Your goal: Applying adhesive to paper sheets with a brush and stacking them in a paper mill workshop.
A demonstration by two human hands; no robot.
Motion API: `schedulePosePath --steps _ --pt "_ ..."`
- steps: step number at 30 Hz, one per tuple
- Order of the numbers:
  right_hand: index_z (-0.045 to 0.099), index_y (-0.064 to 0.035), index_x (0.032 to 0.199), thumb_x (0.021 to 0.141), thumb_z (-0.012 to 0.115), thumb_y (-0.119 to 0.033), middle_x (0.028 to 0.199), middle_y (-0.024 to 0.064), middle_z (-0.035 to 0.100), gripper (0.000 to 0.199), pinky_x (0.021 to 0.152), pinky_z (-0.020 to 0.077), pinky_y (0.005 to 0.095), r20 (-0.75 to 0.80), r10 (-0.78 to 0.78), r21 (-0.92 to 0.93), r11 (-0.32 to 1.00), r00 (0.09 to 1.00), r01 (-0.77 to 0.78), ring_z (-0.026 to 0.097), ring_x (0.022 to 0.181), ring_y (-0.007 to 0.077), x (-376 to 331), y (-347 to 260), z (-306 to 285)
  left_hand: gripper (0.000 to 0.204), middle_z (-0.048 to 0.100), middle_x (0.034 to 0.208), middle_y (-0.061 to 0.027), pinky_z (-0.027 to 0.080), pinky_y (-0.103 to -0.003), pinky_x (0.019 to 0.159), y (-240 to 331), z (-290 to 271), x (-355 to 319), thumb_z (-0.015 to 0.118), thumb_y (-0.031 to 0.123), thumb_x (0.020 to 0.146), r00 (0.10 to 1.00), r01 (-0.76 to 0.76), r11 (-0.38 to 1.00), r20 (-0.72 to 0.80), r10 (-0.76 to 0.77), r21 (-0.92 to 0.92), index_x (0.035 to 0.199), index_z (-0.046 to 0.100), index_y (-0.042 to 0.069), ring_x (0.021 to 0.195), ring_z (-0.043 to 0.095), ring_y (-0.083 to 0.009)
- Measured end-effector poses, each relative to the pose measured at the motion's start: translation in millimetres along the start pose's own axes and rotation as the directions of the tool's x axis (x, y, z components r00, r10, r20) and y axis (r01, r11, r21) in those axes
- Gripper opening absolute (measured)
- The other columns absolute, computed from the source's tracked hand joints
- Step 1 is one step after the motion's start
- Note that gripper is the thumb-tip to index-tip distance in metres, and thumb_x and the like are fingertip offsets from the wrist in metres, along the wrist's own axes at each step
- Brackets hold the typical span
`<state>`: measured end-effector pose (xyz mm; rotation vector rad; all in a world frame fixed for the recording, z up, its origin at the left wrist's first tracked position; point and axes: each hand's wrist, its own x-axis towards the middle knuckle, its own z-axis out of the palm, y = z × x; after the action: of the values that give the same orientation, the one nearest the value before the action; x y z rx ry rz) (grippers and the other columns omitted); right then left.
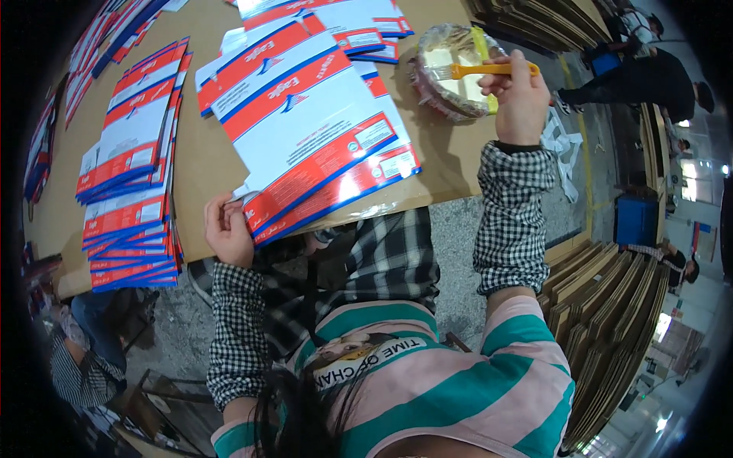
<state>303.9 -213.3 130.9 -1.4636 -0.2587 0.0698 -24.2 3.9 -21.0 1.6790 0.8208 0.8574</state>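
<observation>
In my right hand (522,103) is a paintbrush (489,69) with an orange handle, gripped between thumb and fingers. Its bristles reach over a round bowl (454,103) lined with crumpled plastic film. Pale cream paste (441,59) lies inside, and a yellow strip (480,44) crosses the bowl. My left hand (229,231) has curled fingers at the near left corner of a flat printed carton (305,114), pinching its edge. This red, white and blue carton lies on top of a fanned-out pile, tilted on the table.
Another overlapping stack of flat cartons (137,153) lies to the left on the brown tabletop (206,164). More cartons (347,27) are at the far side. Brown cardboard sheets (611,320) stand at the right. Other people (641,84) are beyond the table; one (84,366) sits at lower left.
</observation>
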Motion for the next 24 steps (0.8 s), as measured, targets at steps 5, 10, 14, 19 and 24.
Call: schedulePosePath --steps 5,10,14,19,24 --pt "0.052 -0.0011 0.086 0.092 0.045 -0.023 0.079 0.0132 0.06 0.024 0.051 0.0434 0.0246 0.274 0.181 0.201 0.95 0.945 -0.24 0.055 0.056 0.0141 -38.9 13.1 27.3 0.017 0.057 0.09 -0.0115 0.046 -0.026 0.071 2.2 1.6 4.5 0.046 -0.01 0.075 0.997 -0.056 0.998 -0.06 0.056 0.006 0.086 0.058 -0.003 0.081 0.056 -0.0187" --pt "0.051 -0.0007 0.085 0.092 0.042 -0.027 0.079 0.0138 0.061 0.029 0.053 0.0462 0.0241 0.487 0.35 0.185 0.854 0.8 -0.487 0.057 0.056 0.0136 -87.4 40.2 86.7 0.017 0.058 0.09 -0.0123 0.046 -0.026 0.072 16.1 6.6 8.8 0.045 -0.011 0.074 0.974 -0.206 0.975 -0.075 0.213 0.085 0.083 0.057 -0.004 0.081 0.056 -0.0186" --pt "0.049 0.0002 0.086 0.093 0.042 -0.027 0.082 0.0136 0.06 0.028 0.056 0.0477 0.0234 0.585 0.415 0.11 0.81 0.697 -0.575 0.058 0.059 0.0132 -111.3 56.1 124.7 0.019 0.059 0.088 -0.0122 0.046 -0.025 0.072 27.7 6.7 5.2 0.042 -0.013 0.072 0.994 -0.062 0.998 -0.091 0.062 0.004 0.08 0.057 -0.004 0.082 0.057 -0.0183" --pt "0.049 0.0003 0.089 0.093 0.042 -0.025 0.083 0.0138 0.061 0.027 0.056 0.0475 0.0225 0.612 0.433 0.015 0.831 0.662 -0.557 0.058 0.06 0.0127 -114.7 65.1 139.3 0.02 0.059 0.089 -0.013 0.046 -0.026 0.072 27.4 5.8 1.6 0.042 -0.013 0.072 0.993 -0.057 0.998 -0.101 0.056 -0.004 0.08 0.057 -0.003 0.081 0.058 -0.0185" --pt "0.05 0.0006 0.088 0.092 0.043 -0.026 0.082 0.0134 0.061 0.028 0.055 0.0468 0.0216 0.64 0.446 -0.05 0.837 0.626 -0.546 0.057 0.059 0.0119 -109.3 69.8 142.7 0.02 0.06 0.089 -0.0132 0.046 -0.028 0.075 27.4 5.9 1.4 0.043 -0.012 0.071 0.992 -0.072 0.997 -0.1 0.072 -0.004 0.08 0.058 -0.002 0.082 0.058 -0.02"
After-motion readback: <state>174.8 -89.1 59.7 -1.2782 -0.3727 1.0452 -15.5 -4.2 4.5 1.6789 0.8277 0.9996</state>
